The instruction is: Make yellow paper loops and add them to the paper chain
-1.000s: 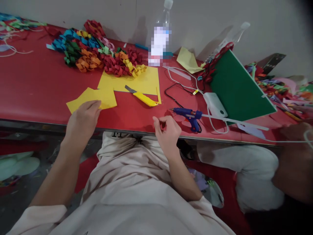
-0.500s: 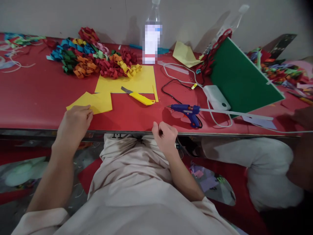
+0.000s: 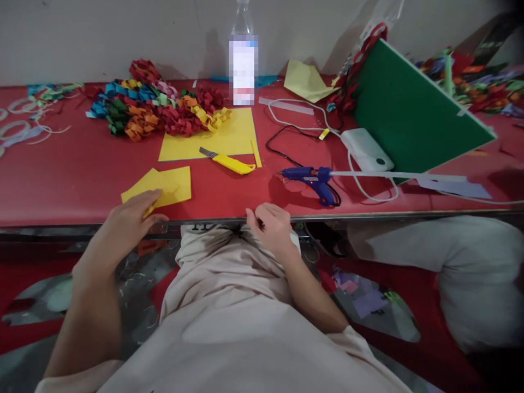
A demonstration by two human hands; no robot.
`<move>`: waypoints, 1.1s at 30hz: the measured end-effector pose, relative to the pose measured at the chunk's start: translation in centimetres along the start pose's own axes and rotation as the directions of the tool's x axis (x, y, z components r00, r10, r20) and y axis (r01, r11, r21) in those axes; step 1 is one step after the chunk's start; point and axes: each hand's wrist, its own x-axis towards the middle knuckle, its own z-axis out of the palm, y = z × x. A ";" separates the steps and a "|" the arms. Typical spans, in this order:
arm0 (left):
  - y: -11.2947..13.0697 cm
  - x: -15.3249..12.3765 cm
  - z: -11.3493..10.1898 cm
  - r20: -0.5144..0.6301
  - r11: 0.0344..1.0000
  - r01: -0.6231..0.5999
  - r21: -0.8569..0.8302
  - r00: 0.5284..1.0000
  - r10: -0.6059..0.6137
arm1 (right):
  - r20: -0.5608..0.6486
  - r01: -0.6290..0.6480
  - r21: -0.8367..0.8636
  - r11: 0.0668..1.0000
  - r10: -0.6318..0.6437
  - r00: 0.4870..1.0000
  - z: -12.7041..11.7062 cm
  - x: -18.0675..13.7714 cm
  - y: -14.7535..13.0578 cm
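At the left, the left hand point(image 3: 129, 226) reaches over the front edge of the red table point(image 3: 73, 180), its fingers on the yellow paper pieces point(image 3: 174, 188) and its thumb spread a little way below them. A corner of paper shows in that gap; whether it is pinched I cannot tell. The pieces overlap near the table's front edge, so the hold is best kept light and flat, fingertips near the paper's edge, so that nothing creases or slides off.

Behind them, a heap of paper chains point(image 3: 180, 117) lies partly on a larger yellow sheet point(image 3: 245, 131). The knife point(image 3: 233, 163) rests just in front of that sheet, blade out and pointing left, back toward the chains; a hand reaching there should come in from the handle end. A thin yellow strip point(image 3: 256, 154) lies beside the handle.

Next comes the right hand point(image 3: 272, 226), loosely curled at the table edge; I see nothing in it, but cannot tell what the fingers hide. Just beyond, the glue gun point(image 3: 305, 174) lies on its side, nozzle leftward, with a small red light showing. Best treat it as hot and keep paper and knuckles clear.
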 end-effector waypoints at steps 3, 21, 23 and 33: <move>-0.5 -1.5 0.2 -0.057 0.998 -0.061 -0.010 0.997 0.060 | 0.002 0.040 -0.037 0.999 -0.040 0.999 0.1 0.1 0.0; -0.2 0.2 -1.1 -0.321 0.988 0.044 0.146 0.947 0.005 | 0.012 0.082 -0.063 0.995 -0.082 0.997 0.4 -0.3 0.3; 1.0 0.0 -1.6 -0.508 0.981 0.152 0.125 0.859 -0.068 | 0.034 0.064 -0.039 0.997 -0.063 0.997 0.1 -0.2 0.2; 12.5 -0.4 1.5 -0.243 0.352 -0.051 -0.935 0.813 -0.529 | 0.335 -0.459 0.671 0.582 0.315 0.888 -1.0 5.1 -3.3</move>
